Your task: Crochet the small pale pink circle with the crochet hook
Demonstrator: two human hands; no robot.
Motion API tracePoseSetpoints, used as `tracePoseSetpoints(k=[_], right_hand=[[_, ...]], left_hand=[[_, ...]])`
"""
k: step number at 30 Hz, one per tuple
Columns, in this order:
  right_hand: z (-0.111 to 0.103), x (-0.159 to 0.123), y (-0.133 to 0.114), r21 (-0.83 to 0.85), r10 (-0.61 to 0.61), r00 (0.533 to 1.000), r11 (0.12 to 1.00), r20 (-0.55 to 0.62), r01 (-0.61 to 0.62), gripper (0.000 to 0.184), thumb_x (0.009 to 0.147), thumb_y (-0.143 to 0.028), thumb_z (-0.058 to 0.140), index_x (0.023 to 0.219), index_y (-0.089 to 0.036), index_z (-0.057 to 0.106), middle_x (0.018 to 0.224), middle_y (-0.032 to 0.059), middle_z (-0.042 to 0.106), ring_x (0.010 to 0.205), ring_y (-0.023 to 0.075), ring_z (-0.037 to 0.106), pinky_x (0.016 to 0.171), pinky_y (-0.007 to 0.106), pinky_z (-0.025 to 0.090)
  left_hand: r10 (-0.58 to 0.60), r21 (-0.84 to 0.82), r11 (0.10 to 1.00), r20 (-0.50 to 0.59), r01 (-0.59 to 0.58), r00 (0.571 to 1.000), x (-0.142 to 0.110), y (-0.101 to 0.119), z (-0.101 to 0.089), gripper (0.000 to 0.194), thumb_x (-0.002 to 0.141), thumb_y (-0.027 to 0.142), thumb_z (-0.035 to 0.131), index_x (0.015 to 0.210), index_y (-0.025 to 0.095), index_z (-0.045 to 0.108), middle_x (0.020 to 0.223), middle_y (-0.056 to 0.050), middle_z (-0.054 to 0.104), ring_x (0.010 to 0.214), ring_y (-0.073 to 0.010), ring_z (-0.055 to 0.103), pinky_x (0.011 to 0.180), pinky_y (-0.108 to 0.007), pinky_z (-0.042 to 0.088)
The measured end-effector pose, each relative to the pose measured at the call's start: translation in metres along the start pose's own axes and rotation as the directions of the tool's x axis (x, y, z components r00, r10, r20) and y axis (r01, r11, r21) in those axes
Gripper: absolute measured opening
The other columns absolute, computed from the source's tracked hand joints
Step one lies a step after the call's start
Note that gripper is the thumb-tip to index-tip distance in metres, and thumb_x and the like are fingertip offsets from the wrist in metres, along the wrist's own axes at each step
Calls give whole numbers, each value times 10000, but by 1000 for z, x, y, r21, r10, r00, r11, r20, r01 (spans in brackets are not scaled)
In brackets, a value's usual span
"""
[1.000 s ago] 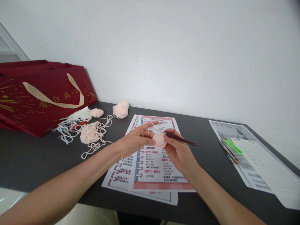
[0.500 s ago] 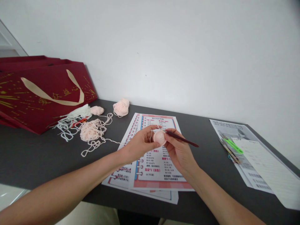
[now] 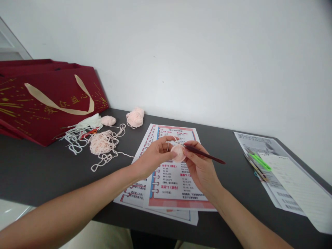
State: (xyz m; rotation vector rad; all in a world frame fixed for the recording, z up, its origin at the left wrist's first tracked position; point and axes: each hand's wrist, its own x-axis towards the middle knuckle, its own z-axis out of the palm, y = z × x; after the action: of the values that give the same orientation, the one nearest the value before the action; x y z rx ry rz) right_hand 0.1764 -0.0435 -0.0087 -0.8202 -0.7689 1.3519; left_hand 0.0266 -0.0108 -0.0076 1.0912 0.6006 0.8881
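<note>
A small round pale pink crochet piece [image 3: 178, 153] is held above the printed pattern sheets [image 3: 178, 203]. My left hand [image 3: 157, 154] pinches its left edge, with a strand of pink yarn looped over the raised index finger. In my right hand [image 3: 198, 162] is a dark brown crochet hook [image 3: 206, 154], its thin tip pointing left at the top of the piece; the fingers also touch the piece's right side. The exact stitch at the tip is too small to make out. A loose tangle of pink yarn [image 3: 101, 143] lies to the left, its strand running toward my left hand.
Behind the tangle are a pink yarn ball [image 3: 135, 117], a smaller pink ball [image 3: 108, 120] and white yarn [image 3: 88, 122]. Dark red gift bags [image 3: 52, 103] lean at the back left. Green-handled scissors [image 3: 260, 161] rest on papers [image 3: 298, 183] at the right.
My left index finger has lowered and curled closer to the crochet piece. The hook has tilted slightly and shifted a little to the right. The view has moved slightly.
</note>
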Motion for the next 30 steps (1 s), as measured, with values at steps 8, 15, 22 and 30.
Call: tracePoseSetpoints(k=[8,15,22,30], right_hand=[[-1,-1,2,-40,-10,1000,999,-13,9,167,670,-171,755,790,-237,659,749,-34,629,679,109,558,622,236,445],[0,-1,1,-51,-25,999,998,-21,24,168,668,-167,755,788,-237,660,753,-33,625,691,113,555,631,237,446],[0,-2,-1,-22,-15,999,1000,-29,15,177,655,-152,761,780,-235,667,747,-36,627,687,99,553,629,213,446],[-1,-1,1,-19,-22,1000,1000,-21,22,180,658,-151,766,789,-229,669,752,-36,637,698,88,556,644,192,449]], left_hand=[[23,79,997,-43,-20,999,-3,5,8,502,710,231,714,1151,173,482,700,25,615,662,-128,586,663,-274,411],[17,60,998,-51,-14,999,-4,5,7,494,705,228,722,1135,174,485,715,21,621,684,-135,598,681,-283,433],[45,39,998,-32,-44,998,-3,3,4,444,752,195,685,1149,177,489,745,18,631,713,-128,611,717,-285,452],[30,34,999,-43,-28,999,-3,4,5,469,729,198,707,1142,163,486,743,9,644,697,-126,610,707,-281,452]])
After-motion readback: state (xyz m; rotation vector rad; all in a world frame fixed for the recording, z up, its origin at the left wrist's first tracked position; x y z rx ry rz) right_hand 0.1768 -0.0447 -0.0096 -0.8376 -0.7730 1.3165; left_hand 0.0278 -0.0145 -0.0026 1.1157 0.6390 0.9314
